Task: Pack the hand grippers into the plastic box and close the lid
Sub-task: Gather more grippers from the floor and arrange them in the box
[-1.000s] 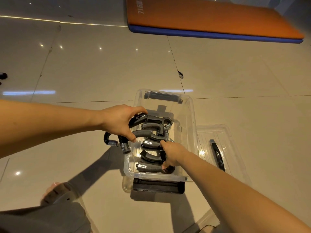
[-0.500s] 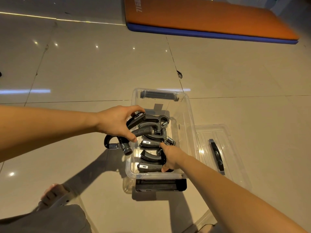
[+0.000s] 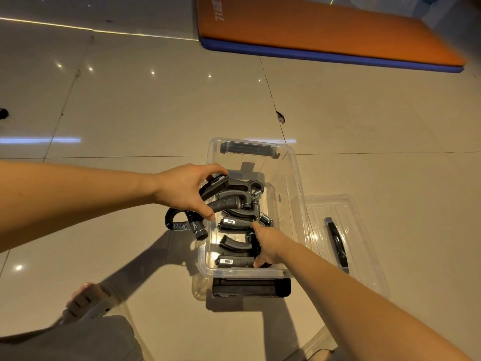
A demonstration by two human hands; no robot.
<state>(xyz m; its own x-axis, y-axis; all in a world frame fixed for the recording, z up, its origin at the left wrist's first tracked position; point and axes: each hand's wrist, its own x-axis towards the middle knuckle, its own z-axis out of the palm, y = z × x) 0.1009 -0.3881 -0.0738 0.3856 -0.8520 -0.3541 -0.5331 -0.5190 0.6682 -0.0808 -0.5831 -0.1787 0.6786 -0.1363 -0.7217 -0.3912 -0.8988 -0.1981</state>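
Clear plastic box (image 3: 287,217) stands open on the tiled floor (image 3: 156,113) in my head view, with its lid (image 3: 364,225) lying flat, touching its right side. My left hand (image 3: 184,190) is curled tight round a bunch of black hand grippers (image 3: 234,190) over the box's left rim, one of them hanging outside the wall. My right hand (image 3: 268,243) is down inside the box, thumb and fingers clamped on the packed grippers (image 3: 234,224) lying at the near end. An orange mat (image 3: 312,24) lies well beyond.
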